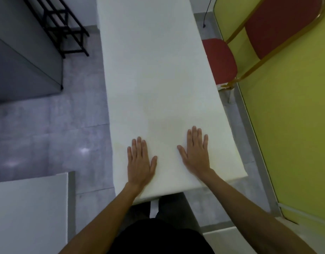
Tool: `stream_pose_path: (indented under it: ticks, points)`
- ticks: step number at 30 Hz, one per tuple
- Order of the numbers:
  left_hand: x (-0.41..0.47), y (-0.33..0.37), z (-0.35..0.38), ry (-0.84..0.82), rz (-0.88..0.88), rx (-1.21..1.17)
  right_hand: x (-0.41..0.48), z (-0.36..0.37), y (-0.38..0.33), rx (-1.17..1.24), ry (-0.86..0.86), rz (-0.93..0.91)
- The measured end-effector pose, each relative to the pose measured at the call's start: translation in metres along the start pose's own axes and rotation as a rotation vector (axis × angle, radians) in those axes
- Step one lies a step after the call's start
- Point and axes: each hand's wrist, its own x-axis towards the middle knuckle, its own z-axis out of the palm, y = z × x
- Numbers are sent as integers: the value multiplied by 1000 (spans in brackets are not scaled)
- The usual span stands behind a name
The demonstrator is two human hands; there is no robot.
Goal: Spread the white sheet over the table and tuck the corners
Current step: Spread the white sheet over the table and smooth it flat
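A white sheet lies smooth over a long narrow table that runs away from me; the table itself is hidden under it. My left hand rests flat, palm down, on the sheet near the near end, left of centre. My right hand lies flat beside it, fingers apart, a little farther forward and closer to the right edge. Neither hand holds any fabric. The sheet's near edge hangs just over the table end in front of my body.
A red chair with a gold frame stands against the table's right side, by a yellow-green wall. A grey cabinet and a black rack stand at the far left. Another white surface sits at the near left on the grey tiled floor.
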Motion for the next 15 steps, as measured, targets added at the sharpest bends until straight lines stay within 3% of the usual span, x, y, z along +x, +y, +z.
stream_pose_path:
  ticks: [9, 15]
  points:
    - [-49, 6, 0, -76, 3, -31, -43, 2, -16, -37, -83, -67]
    - [-52, 5, -1, -82, 16, -7, -38, -14, 38, -74, -109, -17]
